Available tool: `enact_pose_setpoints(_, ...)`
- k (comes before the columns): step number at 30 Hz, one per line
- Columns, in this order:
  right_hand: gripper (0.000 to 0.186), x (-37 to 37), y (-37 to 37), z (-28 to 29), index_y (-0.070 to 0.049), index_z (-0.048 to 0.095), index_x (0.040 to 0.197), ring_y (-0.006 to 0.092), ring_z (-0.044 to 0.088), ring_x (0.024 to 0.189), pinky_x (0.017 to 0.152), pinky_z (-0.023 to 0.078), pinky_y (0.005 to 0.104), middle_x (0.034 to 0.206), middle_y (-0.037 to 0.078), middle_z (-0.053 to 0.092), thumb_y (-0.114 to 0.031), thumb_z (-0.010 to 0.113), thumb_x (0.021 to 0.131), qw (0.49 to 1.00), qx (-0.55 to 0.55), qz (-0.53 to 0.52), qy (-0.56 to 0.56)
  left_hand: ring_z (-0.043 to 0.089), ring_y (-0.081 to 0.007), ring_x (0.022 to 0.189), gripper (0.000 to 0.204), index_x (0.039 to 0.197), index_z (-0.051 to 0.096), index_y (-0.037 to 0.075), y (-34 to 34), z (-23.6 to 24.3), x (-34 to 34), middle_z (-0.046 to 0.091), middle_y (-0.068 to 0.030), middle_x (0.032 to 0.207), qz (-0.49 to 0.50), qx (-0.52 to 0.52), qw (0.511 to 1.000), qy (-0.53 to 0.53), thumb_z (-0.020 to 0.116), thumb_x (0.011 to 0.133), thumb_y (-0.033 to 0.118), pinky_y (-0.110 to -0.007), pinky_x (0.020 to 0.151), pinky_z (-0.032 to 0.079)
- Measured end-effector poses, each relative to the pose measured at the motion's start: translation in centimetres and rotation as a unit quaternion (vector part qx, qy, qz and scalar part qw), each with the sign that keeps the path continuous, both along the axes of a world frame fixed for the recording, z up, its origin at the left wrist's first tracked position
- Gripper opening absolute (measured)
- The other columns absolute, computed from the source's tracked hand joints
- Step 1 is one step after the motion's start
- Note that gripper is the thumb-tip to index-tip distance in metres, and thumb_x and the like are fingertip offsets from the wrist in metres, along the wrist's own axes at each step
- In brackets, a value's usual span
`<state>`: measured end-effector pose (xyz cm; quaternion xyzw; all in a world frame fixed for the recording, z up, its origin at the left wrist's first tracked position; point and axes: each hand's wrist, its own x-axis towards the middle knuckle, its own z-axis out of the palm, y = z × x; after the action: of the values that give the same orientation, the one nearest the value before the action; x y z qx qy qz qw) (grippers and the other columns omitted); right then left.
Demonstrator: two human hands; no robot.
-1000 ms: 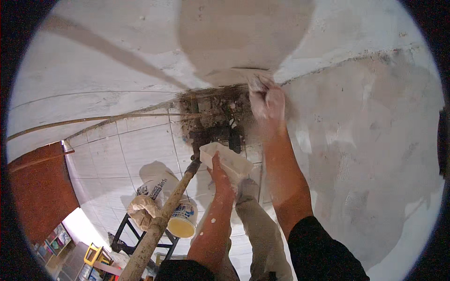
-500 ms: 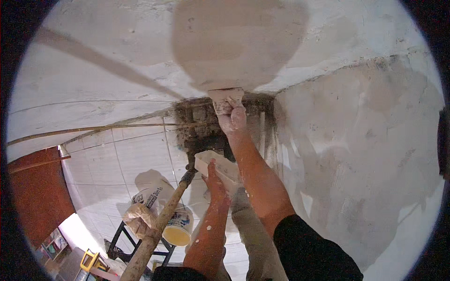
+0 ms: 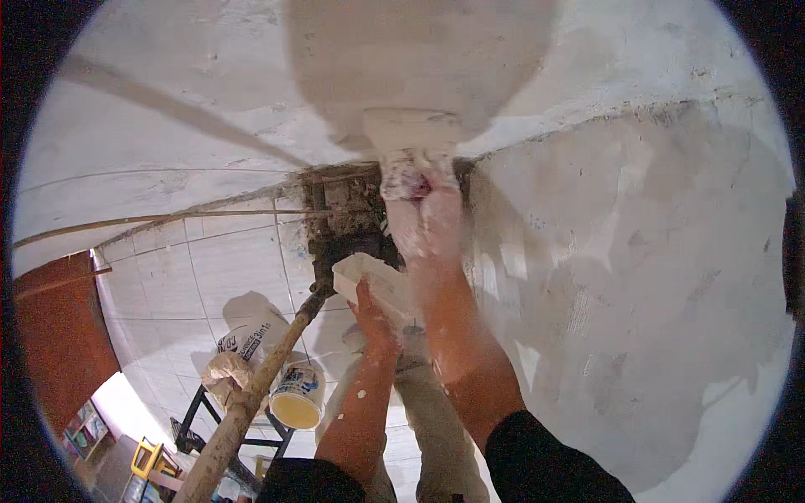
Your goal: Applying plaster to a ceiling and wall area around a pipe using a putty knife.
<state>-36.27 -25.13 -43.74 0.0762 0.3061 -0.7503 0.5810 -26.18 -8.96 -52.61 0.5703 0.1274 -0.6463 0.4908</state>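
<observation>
My right hand (image 3: 426,220), smeared with white compound, is closed round the handle of a wide putty knife (image 3: 412,130). The pale blade, blurred by motion, lies over the plastered surface (image 3: 587,50) at the top, just beyond a dark rough patch (image 3: 348,205). It seems to touch the plaster, though the blur hides the contact. Below and to the left, my left hand (image 3: 376,325) grips a whitish rectangular mud pan (image 3: 356,272) by its side, thumb along the near wall. What the pan holds is hard to see. White specks dot both forearms.
A thick wooden pole (image 3: 260,386) slants up from the lower left. Beside it are a white bucket (image 3: 251,327), a yellowish-topped tub (image 3: 298,402), a crumpled bag (image 3: 225,373) and a black metal stand (image 3: 189,419). Another plastered surface (image 3: 629,277) fills the right.
My right hand and the putty knife have moved upward, farther onto the plaster. My left hand has shifted slightly left and up with the mud pan. The whole view has shifted a little.
</observation>
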Motion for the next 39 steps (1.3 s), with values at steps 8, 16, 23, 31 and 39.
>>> enact_pose_setpoints(8, 0.029, 2.2, 1.3, 0.6, 0.004, 0.054, 0.115, 0.0261, 0.060, 0.101, 0.092, 0.049, 0.0397, 0.110, 0.014, 0.060, -0.003, 0.052, 0.087, 0.986, 0.069, 0.124, -0.089, 0.054, -0.0279, 0.107, 0.066, 0.135, 0.033, 0.006, -1.1, 0.0, 0.3, 0.049, -0.0132, 0.123, -0.029, -0.038, 0.998, -0.045, 0.066, 0.085, 0.034, -0.043, 0.091, 0.046)
enact_pose_setpoints(16, 0.033, 10.2, -3.2, 2.1, 0.012, 0.050, 0.116, 0.0302, 0.057, 0.108, 0.098, 0.046, 0.0386, 0.114, 0.020, 0.060, -0.003, 0.048, 0.087, 0.972, -0.049, 0.127, -0.189, 0.054, -0.0269, 0.105, 0.070, 0.136, 0.031, 0.007, -1.3, 1.2, -1.3, 0.050, -0.0120, 0.121, 0.052, -0.084, 0.994, -0.042, 0.067, 0.083, 0.036, -0.042, 0.089, 0.046)
enact_pose_setpoints(23, 0.029, 7.2, -5.6, 6.6, 0.017, 0.046, 0.116, 0.0283, 0.054, 0.110, 0.098, 0.050, 0.0362, 0.119, 0.025, 0.054, 0.002, 0.043, 0.091, 0.980, 0.054, 0.063, -0.182, 0.055, -0.0267, 0.104, 0.070, 0.135, 0.031, 0.007, -2.7, -0.3, 0.3, 0.051, -0.0116, 0.119, 0.069, -0.002, 0.996, -0.058, 0.067, 0.083, 0.036, -0.042, 0.088, 0.047)
enact_pose_setpoints(31, 0.032, 2.8, 0.3, 3.1, 0.014, 0.046, 0.119, 0.0240, 0.055, 0.108, 0.106, 0.042, 0.0292, 0.121, 0.022, 0.056, -0.004, 0.042, 0.093, 0.950, -0.150, -0.006, -0.274, 0.056, -0.0267, 0.105, 0.064, 0.133, 0.036, 0.008, -2.5, 1.9, 0.9, 0.052, -0.0105, 0.119, -0.023, -0.098, 0.995, 0.007, 0.065, 0.084, 0.035, -0.042, 0.088, 0.047)
enact_pose_setpoints(39, 0.021, 12.4, -2.7, 0.6, 0.009, 0.052, 0.107, 0.0285, 0.062, 0.096, 0.099, 0.048, 0.0378, 0.103, 0.018, 0.060, -0.004, 0.048, 0.090, 0.957, -0.028, 0.132, -0.257, 0.057, -0.0262, 0.104, 0.057, 0.131, 0.039, 0.008, -1.7, -0.4, 1.6, 0.054, -0.0096, 0.116, 0.007, -0.125, 0.988, 0.085, 0.062, 0.086, 0.035, -0.042, 0.089, 0.047)
